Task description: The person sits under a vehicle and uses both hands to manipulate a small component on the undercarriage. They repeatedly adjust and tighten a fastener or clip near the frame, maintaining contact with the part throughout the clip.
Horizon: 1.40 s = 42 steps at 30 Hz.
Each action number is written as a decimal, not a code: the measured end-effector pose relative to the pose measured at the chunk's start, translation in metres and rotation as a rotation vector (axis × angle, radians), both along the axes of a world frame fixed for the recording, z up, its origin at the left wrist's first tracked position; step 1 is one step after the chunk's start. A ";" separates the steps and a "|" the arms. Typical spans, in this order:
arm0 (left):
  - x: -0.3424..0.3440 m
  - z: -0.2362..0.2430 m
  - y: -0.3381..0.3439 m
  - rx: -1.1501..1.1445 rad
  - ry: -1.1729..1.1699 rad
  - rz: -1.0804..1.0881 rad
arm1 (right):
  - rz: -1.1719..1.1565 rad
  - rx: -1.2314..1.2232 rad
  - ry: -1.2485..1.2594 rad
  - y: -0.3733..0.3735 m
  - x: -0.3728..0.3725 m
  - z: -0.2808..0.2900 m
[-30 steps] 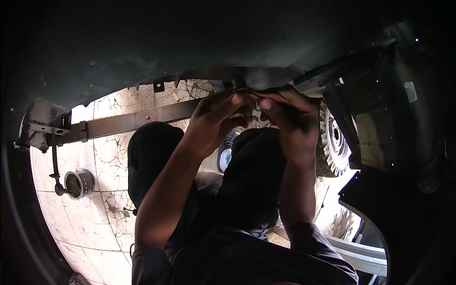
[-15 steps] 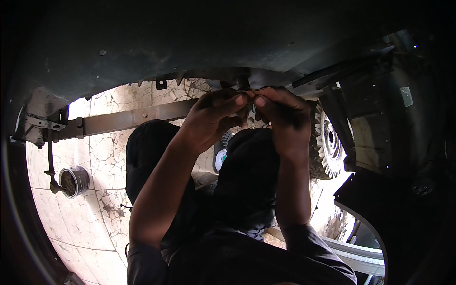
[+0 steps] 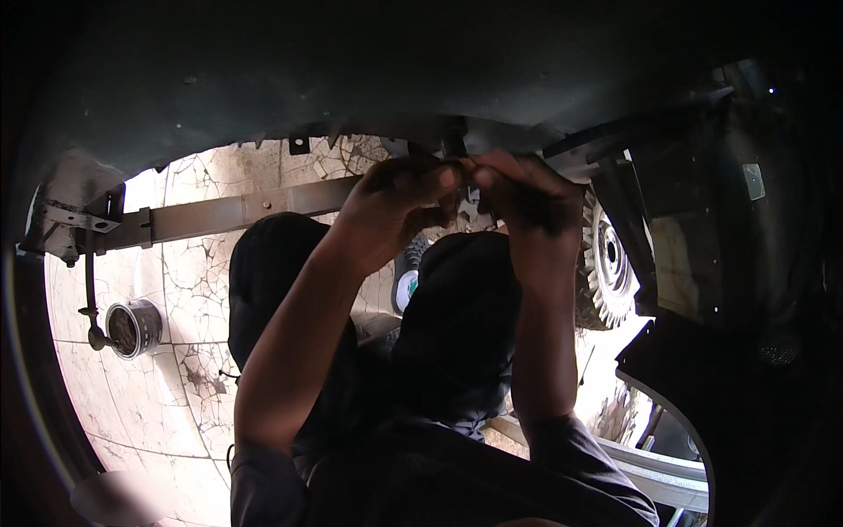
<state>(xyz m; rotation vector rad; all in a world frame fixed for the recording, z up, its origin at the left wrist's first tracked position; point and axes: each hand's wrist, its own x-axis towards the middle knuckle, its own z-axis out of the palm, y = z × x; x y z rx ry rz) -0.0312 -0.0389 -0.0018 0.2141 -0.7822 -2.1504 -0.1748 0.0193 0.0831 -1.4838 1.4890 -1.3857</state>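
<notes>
Under a dark metal body panel (image 3: 351, 70), both my hands are raised at a dark cylindrical fitting (image 3: 454, 136) on its lower edge. The fingers of my left hand (image 3: 391, 206) are bent in a pinch beside it. Those of my right hand (image 3: 527, 198), smudged black on the back, are pressed together opposite, thumb close to the left fingertips. Whatever lies between the fingertips is small and shadowed, and I cannot make it out.
A rusty steel bar (image 3: 219, 220) crosses to a bracket (image 3: 75, 220). A round metal can (image 3: 133, 329) sits on cracked floor tiles (image 3: 189, 422). A treaded wheel (image 3: 606, 255) stands at right. My knees (image 3: 457, 307) are below my hands. Dark panels (image 3: 738, 395) surround the right side.
Both hands stay pinched at the fitting and sit a little higher in the picture, with small finger shifts. A blurred pale shape has appeared at the lower left.
</notes>
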 end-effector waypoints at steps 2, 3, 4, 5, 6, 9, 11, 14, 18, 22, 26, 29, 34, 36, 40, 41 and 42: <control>0.000 -0.006 0.003 0.021 0.034 -0.005 | 0.014 -0.005 0.035 0.004 0.000 -0.002; 0.000 -0.006 0.000 0.020 0.056 -0.007 | 0.023 -0.019 0.056 0.004 0.000 0.000; 0.001 -0.004 0.000 0.014 0.052 -0.030 | -0.007 0.039 0.087 0.008 0.000 0.003; 0.001 -0.003 -0.002 0.002 0.059 -0.031 | 0.002 0.006 0.069 0.006 -0.001 0.003; 0.000 -0.002 0.000 0.003 0.060 -0.031 | 0.012 -0.014 0.045 0.007 -0.002 0.000; 0.001 0.000 0.002 0.023 0.011 0.000 | 0.016 0.003 0.098 0.002 -0.002 0.002; -0.001 -0.006 0.002 0.036 0.031 0.022 | 0.014 -0.014 0.144 0.005 0.000 0.004; 0.001 -0.002 -0.003 -0.008 0.005 -0.005 | 0.017 -0.026 0.107 0.006 -0.001 0.007; 0.003 -0.004 0.000 0.031 0.049 -0.033 | 0.018 -0.015 0.161 -0.001 0.004 0.009; 0.001 -0.004 -0.001 0.045 0.079 -0.053 | -0.035 -0.004 0.225 0.009 0.003 0.008; 0.005 -0.001 0.003 0.064 0.055 -0.024 | 0.020 0.049 0.191 0.000 0.008 0.018; 0.003 0.000 0.003 0.074 0.046 -0.027 | 0.018 -0.012 0.182 0.007 0.005 0.016; 0.003 -0.004 0.002 0.030 0.052 -0.020 | 0.005 -0.018 0.264 0.007 0.006 0.015; 0.001 -0.007 0.001 0.032 0.040 0.012 | -0.022 -0.008 0.257 0.005 0.011 0.016; 0.000 0.000 0.006 0.032 0.038 -0.010 | -0.103 0.028 0.395 0.014 0.009 0.018; 0.001 0.000 0.003 0.019 0.044 -0.009 | -0.068 0.005 0.357 0.010 0.009 0.019; 0.002 -0.002 0.002 0.015 0.048 -0.013 | -0.036 -0.008 0.317 0.006 0.009 0.020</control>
